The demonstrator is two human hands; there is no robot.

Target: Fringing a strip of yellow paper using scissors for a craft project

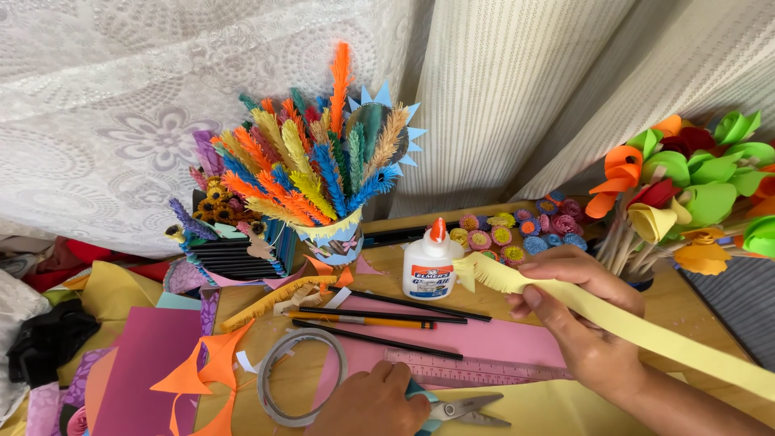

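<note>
My right hand [581, 315] pinches a long yellow paper strip [638, 327] with a fringed edge; the strip runs from its end near the glue bottle down to the right edge of view. My left hand [371, 400] rests low at the table's front, closed on the teal handles of scissors [460, 409], whose blades point right and lie slightly parted on a yellow sheet. A pink sheet [492, 339] with a clear ruler [476, 369] lies between my hands.
A white glue bottle [428, 262] with an orange cap stands mid-table. Behind it are a cup of colourful paper feathers [323, 169], small rolled paper flowers [517, 226] and folded paper flowers [694, 186] on sticks. Pencils [379, 320], a tape ring [300, 375] and paper scraps lie left.
</note>
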